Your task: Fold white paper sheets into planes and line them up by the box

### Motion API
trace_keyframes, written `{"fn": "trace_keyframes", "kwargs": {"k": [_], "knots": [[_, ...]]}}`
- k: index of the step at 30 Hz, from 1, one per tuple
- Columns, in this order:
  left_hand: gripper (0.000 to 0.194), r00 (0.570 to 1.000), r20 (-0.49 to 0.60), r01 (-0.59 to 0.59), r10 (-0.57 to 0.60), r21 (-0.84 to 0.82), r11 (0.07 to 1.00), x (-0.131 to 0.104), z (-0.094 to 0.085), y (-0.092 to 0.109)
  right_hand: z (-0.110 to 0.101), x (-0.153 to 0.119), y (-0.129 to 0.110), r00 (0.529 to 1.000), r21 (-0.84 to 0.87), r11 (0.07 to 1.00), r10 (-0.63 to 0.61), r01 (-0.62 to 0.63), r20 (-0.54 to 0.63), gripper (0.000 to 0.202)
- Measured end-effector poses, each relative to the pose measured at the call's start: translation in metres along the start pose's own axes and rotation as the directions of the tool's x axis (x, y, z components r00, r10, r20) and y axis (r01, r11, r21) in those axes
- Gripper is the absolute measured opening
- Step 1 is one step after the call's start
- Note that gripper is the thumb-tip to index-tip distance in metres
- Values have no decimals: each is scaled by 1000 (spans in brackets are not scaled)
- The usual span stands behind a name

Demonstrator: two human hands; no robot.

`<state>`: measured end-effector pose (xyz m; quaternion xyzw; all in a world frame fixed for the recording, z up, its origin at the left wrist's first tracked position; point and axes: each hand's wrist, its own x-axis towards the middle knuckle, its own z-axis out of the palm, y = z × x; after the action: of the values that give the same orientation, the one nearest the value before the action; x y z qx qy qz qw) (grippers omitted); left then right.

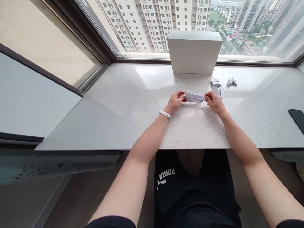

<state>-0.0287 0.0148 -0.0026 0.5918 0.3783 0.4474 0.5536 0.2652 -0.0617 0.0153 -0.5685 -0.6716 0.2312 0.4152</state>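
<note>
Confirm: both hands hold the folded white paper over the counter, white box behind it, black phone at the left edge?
Not quite. The black phone lies at the right edge, per the head view. Otherwise correct: left hand and right hand hold the folded white paper, white box behind.

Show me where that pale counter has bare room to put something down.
Bare: the speckled white stone counter left of the left hand, and between right hand and black phone. Crowded: folded white paper pieces beside the white box.

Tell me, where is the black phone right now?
In the head view, the phone lies at the counter's far right edge, well right of the right hand.
</note>
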Motion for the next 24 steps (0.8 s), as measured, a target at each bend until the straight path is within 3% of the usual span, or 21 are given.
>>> {"fn": "trace_keyframes", "kwargs": {"k": [10, 17, 24], "knots": [[17, 995, 104, 2, -2, -3, 1000, -7, 1, 5, -4, 3, 3, 996, 81, 996, 45, -39, -83, 48], [22, 992, 127, 5, -1, -35, 999, -9, 3, 11, -7, 7, 10, 989, 20, 1000, 5, -2, -148, 42], [18, 989, 140, 51, -40, -79, 996, -10, 5, 16, -5, 7, 15, 995, 200, 975, 99, -93, -16, 55]]}}
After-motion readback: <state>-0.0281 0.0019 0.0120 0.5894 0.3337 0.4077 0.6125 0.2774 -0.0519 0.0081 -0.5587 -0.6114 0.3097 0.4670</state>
